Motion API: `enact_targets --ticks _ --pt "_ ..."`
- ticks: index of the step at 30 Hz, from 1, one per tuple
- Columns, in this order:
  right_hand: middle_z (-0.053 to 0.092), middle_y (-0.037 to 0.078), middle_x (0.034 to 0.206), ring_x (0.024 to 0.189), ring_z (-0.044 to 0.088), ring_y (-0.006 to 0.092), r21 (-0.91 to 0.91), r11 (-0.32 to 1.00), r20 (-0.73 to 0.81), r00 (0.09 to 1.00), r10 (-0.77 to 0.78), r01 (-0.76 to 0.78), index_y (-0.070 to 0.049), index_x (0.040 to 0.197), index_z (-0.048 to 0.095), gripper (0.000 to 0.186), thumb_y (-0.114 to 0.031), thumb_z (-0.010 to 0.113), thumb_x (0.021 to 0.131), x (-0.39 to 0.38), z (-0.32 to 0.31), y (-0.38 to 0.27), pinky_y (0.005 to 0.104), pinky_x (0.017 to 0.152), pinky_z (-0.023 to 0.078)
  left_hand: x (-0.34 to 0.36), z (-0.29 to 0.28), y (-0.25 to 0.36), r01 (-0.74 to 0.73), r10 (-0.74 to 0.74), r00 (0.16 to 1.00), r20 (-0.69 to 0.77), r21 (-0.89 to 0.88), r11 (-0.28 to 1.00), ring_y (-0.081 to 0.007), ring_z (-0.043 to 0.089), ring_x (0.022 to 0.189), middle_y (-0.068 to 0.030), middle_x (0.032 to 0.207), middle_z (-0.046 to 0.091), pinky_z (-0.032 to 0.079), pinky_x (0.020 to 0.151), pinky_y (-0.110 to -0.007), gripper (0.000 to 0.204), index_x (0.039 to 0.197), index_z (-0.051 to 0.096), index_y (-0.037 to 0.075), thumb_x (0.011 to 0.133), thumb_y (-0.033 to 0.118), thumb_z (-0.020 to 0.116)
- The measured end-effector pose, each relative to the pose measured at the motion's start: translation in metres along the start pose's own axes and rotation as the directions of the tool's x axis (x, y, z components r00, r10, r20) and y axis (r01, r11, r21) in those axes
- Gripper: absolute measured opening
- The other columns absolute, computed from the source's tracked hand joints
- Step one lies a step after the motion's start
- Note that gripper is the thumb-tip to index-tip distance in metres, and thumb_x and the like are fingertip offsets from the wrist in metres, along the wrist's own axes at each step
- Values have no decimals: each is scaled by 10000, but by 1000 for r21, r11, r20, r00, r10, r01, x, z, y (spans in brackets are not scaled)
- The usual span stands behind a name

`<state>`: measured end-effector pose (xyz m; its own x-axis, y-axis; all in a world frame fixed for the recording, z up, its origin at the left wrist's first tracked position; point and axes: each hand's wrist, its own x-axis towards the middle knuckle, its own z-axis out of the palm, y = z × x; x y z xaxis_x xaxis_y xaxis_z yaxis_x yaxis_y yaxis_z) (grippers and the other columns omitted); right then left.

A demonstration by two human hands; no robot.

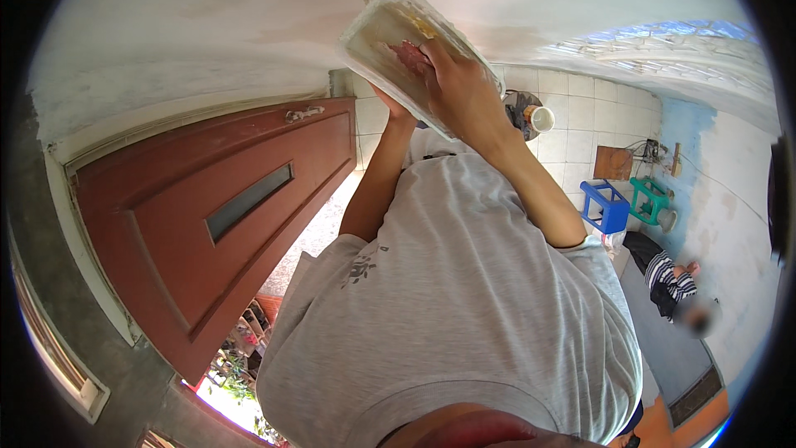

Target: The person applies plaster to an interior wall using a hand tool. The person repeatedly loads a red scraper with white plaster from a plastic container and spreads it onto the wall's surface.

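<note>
In front of my chest a pale, shallow rectangular tub point(371, 43) is tilted, its inside smeared whitish with a yellow patch near the far rim. My left hand point(396, 106) holds the tub from beneath at its left side; most of its fingers are hidden behind the tub. Reaching in over the right rim, my right hand point(454, 87) is closed on a small reddish, rag-like piece point(408, 56) against the tub's inner face. Its exact kind does not show.
A pale, patchy wall point(207, 12) rises before me. At left, a red-brown door point(178, 224) stands ajar. Beyond my right arm are a whitish cup point(541, 119), a blue stool point(604, 206) and a green stool point(648, 199). A person in stripes point(670, 278) is at far right.
</note>
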<state>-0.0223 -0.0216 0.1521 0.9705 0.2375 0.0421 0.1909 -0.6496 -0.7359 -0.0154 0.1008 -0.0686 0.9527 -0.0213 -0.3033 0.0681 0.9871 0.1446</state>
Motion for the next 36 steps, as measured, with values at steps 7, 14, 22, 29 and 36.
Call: enact_targets --ticks 7,14,22,29,36 --pt "694 224 794 746 704 425 -133 978 62 986 -155 163 -30 1110 610 231 -39 627 880 13 -2 7 510 670 583 0 7 -8 -174 154 982 111 200 964 -249 546 1282 -62 1387 571 456 1099 -404 747 1476 480 150 1021 726 339" --pt "700 222 806 764 707 421 -51 997 9 998 -60 60 -11 1112 630 228 -58 626 889 17 -19 18 507 675 583 -3 10 -16 -144 100 970 220 190 971 -239 532 1308 -66 1407 557 443 1112 -418 746 1474 461 152 1031 729 296" --pt "671 249 766 743 675 459 86 993 -73 994 -78 85 -27 1053 670 131 -65 635 934 16 -24 30 517 666 538 0 19 -26 -244 222 969 107 304 921 -223 558 1257 -45 1336 585 459 1089 -398 744 1443 479 164 1024 750 293" --pt "681 237 770 701 680 425 58 994 24 996 -91 90 -19 1059 667 128 -85 634 954 15 -44 40 480 641 525 7 13 -33 -315 243 944 221 394 863 -220 546 1289 -59 1390 549 482 1088 -409 712 1499 413 161 1055 703 281" --pt "700 158 737 610 662 225 186 982 -133 991 -17 42 11 1096 667 167 -96 675 968 -1 -73 41 332 616 512 1 31 -37 -305 162 941 297 536 787 -307 396 1483 -100 1643 350 361 1222 -495 971 1648 228 174 946 839 320"
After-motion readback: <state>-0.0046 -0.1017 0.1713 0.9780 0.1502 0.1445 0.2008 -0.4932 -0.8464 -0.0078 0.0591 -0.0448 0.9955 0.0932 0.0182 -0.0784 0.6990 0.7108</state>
